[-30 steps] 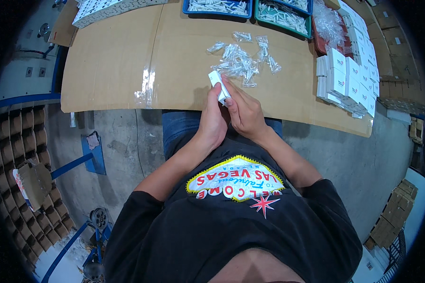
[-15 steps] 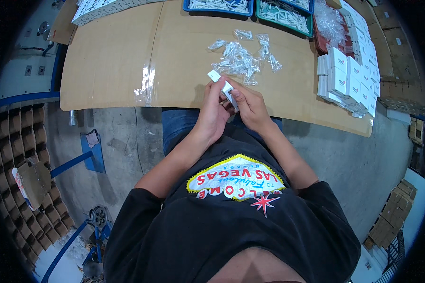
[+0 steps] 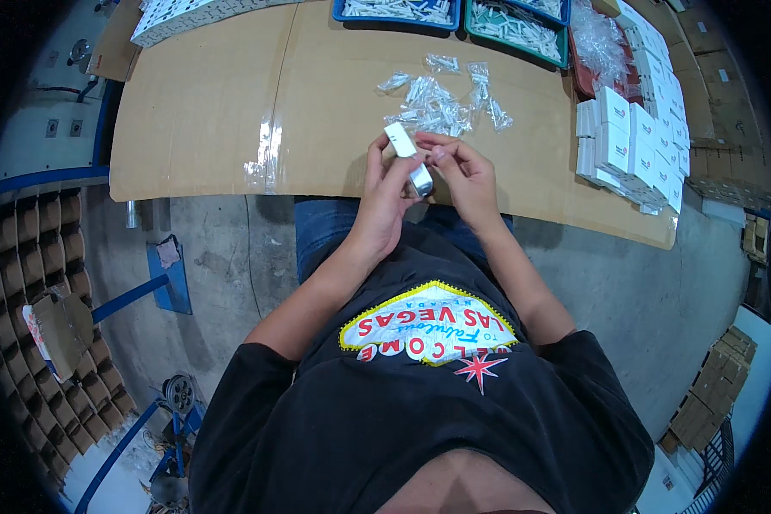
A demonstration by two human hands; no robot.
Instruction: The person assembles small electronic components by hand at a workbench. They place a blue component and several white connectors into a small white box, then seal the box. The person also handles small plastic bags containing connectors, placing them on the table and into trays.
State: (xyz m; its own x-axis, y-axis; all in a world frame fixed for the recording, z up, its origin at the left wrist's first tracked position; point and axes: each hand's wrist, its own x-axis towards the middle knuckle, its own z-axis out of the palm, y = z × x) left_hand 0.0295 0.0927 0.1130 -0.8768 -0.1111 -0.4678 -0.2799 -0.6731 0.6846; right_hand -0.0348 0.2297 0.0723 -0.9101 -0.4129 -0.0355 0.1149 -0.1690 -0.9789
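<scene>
My left hand grips a small white box over the table's near edge. The box is tilted, and a shiny silvery part shows at its lower end, below my thumb. To its right, my right hand has thumb and index finger pinched together beside the box. What these fingers hold, if anything, is too small to make out. Just beyond my hands lies a loose pile of clear plastic bags with small white pieces inside.
Cardboard covers the table. At the back stand a blue tray and a green tray of small white pieces. Stacked white boxes line the right side, by a red tray of clear plastic bags.
The white box has turned more upright in my left hand, and its silvery part now shows. My right hand has moved off the box slightly to the right, its fingers pinching.
</scene>
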